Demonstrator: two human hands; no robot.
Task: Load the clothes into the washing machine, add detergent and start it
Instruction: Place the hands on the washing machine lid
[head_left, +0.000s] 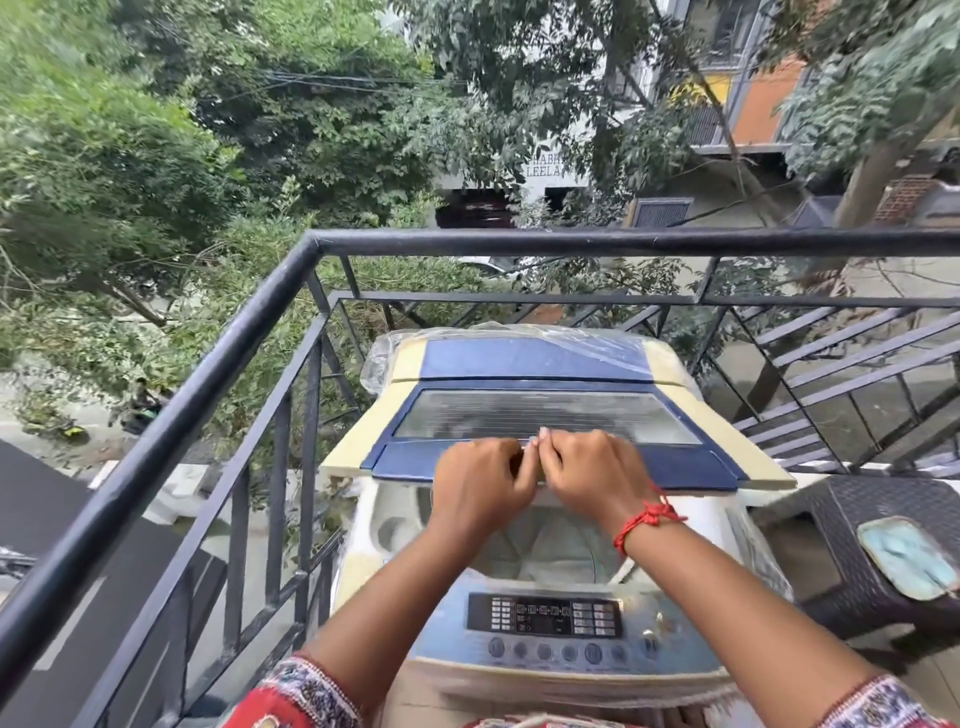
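Both of my hands gripped the front edge of the washing machine's lid (550, 415), side by side and nearly touching. My left hand (480, 486) had its fingers curled over the blue rim, and my right hand (587, 475), with a red thread bracelet (644, 519) at the wrist, curled over the same rim just beside it. The lid was lifted partway, folded along its hinge, with its clear ribbed window beyond my knuckles.

Below my wrists the drum (550, 545) lay open. Its pale inside was mostly hidden by my forearms, and I could not tell whether any clothes were in it. Nearer to my body than my grip sat the control panel (545, 618), a dark display with a row of round buttons beneath. Thin plastic sheeting (384, 358) covered the machine's far end, past the lid.

Black balcony railing (218, 374) ran to the left of my hands and across beyond the machine, with trees and a street far below. To the right of my grip stood a dark wicker stool (883, 530) with a pale blue object (906, 558) on it; I could not tell what it was.

I judged that the lid was being moved, though one still picture did not show which way. To do this well, I should have kept both hands level so the folding panel did not twist, moved it smoothly along its hinge, and kept my fingertips clear of the fold line.
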